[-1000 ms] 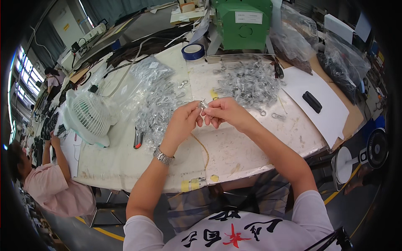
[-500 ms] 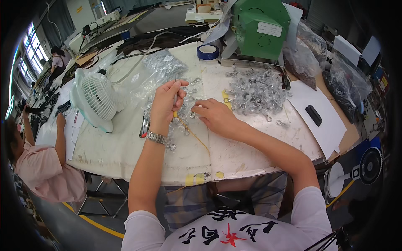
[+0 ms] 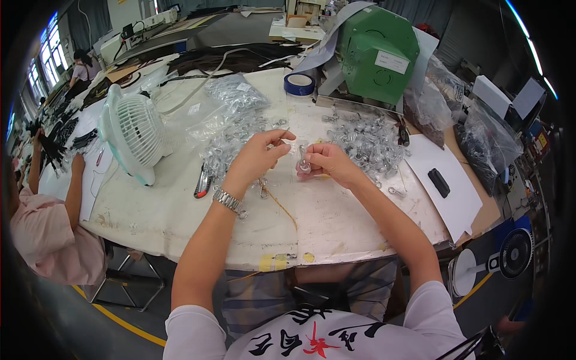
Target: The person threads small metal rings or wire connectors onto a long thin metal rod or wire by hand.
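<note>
My left hand (image 3: pixel 259 157) is closed on a thin pointed tool (image 3: pixel 286 129); only its slim tip shows past the fingers, so I cannot tell its exact kind. Facing it, my right hand (image 3: pixel 332 162) pinches a silver snap hook (image 3: pixel 303 157) upright between thumb and fingers, a little above the table. Beyond my right hand spreads a pile of snap hooks in clear plastic wraps (image 3: pixel 366 139). More wrapped hooks (image 3: pixel 225 147) lie by my left hand, with a loose hook (image 3: pixel 263 189) below its wrist. A yellow cord (image 3: pixel 283 207) runs toward the table's front edge.
A red-and-black utility knife (image 3: pixel 203 183) and a pale green fan (image 3: pixel 133 135) stand to the left. Blue tape (image 3: pixel 299 84) sits before a green machine (image 3: pixel 377 57). Pliers (image 3: pixel 403 132) and a black object on white paper (image 3: pixel 438 182) lie right. Another person (image 3: pixel 51 234) works at far left.
My right hand has lifted from the table with a snap hook in its fingers and turned inward. My left hand has lowered and tilted toward it. The view has shifted slightly.
</note>
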Available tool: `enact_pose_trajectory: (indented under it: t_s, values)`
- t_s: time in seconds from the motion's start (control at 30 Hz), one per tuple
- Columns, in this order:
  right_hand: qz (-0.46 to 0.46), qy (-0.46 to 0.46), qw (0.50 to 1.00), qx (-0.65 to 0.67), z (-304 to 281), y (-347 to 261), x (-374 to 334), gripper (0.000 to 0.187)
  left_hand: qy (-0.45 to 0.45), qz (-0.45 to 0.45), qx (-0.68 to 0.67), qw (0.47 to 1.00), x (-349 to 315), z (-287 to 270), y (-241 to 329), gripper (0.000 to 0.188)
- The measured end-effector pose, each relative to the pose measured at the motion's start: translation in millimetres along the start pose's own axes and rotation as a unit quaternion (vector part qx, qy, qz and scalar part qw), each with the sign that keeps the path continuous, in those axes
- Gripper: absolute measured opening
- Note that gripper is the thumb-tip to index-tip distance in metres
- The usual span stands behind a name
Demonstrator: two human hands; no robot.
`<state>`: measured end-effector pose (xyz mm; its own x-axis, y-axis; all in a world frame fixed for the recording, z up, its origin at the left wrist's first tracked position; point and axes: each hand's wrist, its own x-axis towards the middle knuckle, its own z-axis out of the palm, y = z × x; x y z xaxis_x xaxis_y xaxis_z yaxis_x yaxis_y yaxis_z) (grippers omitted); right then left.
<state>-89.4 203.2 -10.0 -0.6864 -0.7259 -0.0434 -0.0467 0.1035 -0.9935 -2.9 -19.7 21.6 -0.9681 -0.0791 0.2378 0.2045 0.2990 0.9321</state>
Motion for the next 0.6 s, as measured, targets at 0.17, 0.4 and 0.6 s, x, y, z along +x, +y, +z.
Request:
enact_pose_trajectory:
  t_s: [0.17, 0.4, 0.6]
  values:
    - [0.065, -0.089, 0.969, 0.223, 4.3, 12.6, -20.8, 0.026, -0.141, -0.061, -0.033, 0.988, -5.5, 11.9, 8.8, 0.018]
    - [0.078, -0.070, 0.974, 0.202, 6.6, 3.5, -30.0, 0.024, -0.013, 0.068, 0.099, 0.993, -3.2, 31.7, -14.8, 0.017]
    - [0.045, -0.017, 0.990, 0.132, 3.1, 6.5, -29.3, 0.019, 0.000, -0.112, -0.057, 0.992, -7.5, 27.6, -6.3, 0.027]
